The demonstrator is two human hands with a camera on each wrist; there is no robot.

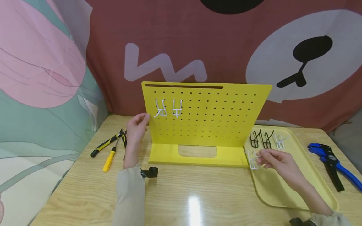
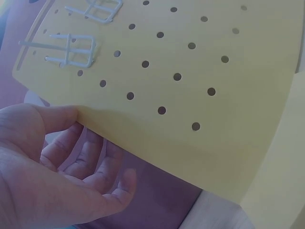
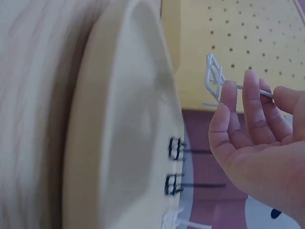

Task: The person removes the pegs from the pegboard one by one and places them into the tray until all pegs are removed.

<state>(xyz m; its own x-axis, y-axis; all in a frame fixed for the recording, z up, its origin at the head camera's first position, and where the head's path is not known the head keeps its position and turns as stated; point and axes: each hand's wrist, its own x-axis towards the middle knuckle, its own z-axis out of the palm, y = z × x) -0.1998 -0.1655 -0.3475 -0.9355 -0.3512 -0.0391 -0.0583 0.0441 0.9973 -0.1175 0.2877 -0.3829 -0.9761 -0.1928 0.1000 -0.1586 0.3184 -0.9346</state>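
Head view: a white hook (image 1: pixel 253 159) is pinched by its stem between thumb and fingers of the right hand (image 1: pixel 282 164), near the left rim of the tray (image 1: pixel 278 190), apparently leaving its frame unobstructed. The yellow pegboard (image 1: pixel 203 125) is gripped at its left edge by the left hand (image 1: pixel 136 127), presumably for steadiness.

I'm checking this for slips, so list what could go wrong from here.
The right hand pinches a white hook by its thin prong, so it might twist or drop. The left hand holds just one side edge of the yellow pegboard, so a push elsewhere could shift it. A jolt might also unseat the two hanging white hooks.
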